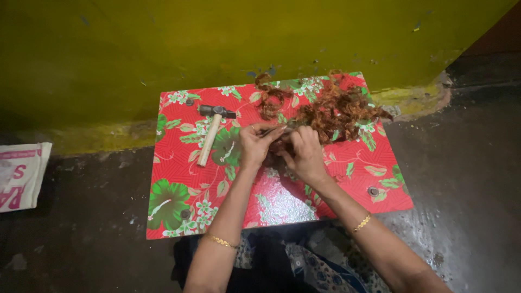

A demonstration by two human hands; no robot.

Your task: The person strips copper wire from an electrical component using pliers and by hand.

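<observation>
My left hand [256,145] and my right hand [304,152] meet over the middle of a low red board with a green and white flower print [282,198]. Both hands pinch a small bunch of brown stringy fibre [278,145] between the fingers. A bigger heap of the same reddish-brown fibre [335,111] lies just beyond my right hand, at the board's far right. A smaller clump [268,100] lies at the far middle. A hammer with a pale wooden handle and dark metal head [211,134] rests left of my left hand.
A yellow-green wall [217,43] rises right behind the board. Dark, worn floor [81,228] surrounds it. A white printed sack [21,173] lies on the floor at the far left. Round metal studs [373,191] sit near the board's corners. Patterned cloth covers my lap [304,266].
</observation>
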